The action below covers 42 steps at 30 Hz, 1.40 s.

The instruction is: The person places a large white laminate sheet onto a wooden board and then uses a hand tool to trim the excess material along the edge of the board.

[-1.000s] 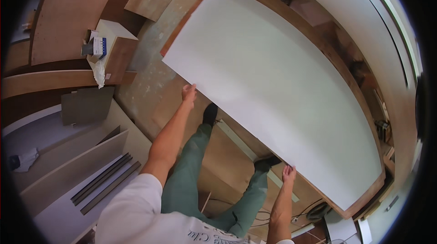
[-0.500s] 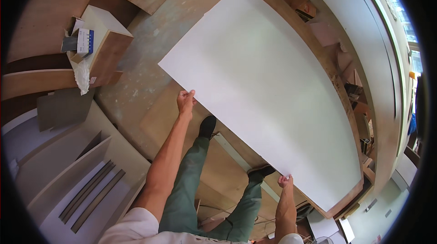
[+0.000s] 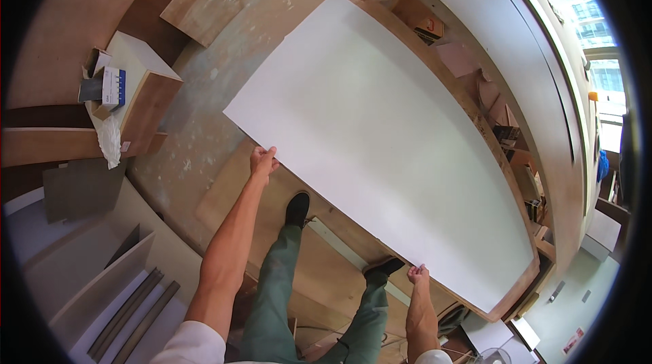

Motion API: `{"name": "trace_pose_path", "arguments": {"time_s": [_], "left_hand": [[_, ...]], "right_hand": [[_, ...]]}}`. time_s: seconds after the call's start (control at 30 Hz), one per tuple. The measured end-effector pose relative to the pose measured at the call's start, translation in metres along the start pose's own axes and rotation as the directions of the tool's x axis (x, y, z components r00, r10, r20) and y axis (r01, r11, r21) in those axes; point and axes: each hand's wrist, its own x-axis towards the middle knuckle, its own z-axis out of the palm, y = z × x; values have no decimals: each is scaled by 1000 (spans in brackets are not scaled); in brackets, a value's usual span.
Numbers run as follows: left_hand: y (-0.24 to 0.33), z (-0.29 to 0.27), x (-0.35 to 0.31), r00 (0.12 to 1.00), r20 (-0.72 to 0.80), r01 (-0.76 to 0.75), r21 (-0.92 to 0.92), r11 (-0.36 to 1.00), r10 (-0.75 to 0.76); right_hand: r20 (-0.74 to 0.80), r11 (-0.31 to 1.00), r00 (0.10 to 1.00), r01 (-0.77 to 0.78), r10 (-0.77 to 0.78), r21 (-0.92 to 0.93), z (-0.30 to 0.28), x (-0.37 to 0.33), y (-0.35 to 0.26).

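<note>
A large thin white sheet [image 3: 380, 133] lies flat across a wooden board [image 3: 479, 109] whose edge shows along the sheet's far side and right end. My left hand [image 3: 263, 161] pinches the near edge close to the sheet's left corner, thumb on top and fingers partly hidden below. Further right along the same edge, my right hand [image 3: 417, 273] grips it between closed fingers. Both arms reach forward over my legs.
On the left stands a box-shaped cabinet [image 3: 153, 102] with a small carton [image 3: 112, 89] on top. White panelling with dark strips [image 3: 146, 320] is at lower left. Wood offcuts fill a shelf [image 3: 502, 113] beyond the sheet. A pale strip [image 3: 336, 242] lies between my feet.
My view has shifted, so the cabinet, sheet and hands all appear further left, and mostly lower. Both hands keep their hold on the sheet's near edge.
</note>
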Motion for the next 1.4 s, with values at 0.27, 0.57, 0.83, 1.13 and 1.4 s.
{"name": "trace_pose_path", "arguments": {"time_s": [0.27, 0.57, 0.83, 1.13, 1.4], "left_hand": [[-6, 3, -8, 982, 181, -59, 31, 998, 53], [-113, -153, -87, 953, 71, -304, 247, 920, 296], [-161, -394, -232, 977, 110, 172, 120, 978, -185], [-61, -332, -308, 895, 375, -70, 654, 753, -242], [14, -109, -366, 733, 681, -522, 566, 638, -5]], "right_hand": [[174, 983, 985, 20, 12, -180, -4, -31, -32], [916, -205, 258, 922, -307, -328, 9, -172, 148], [998, -245, 38, 969, 50, -24, 49, -489, 377], [986, 124, 101, 989, -136, -84, -121, -471, 325], [733, 507, 371, 861, -570, -41, -313, -249, 187]]}}
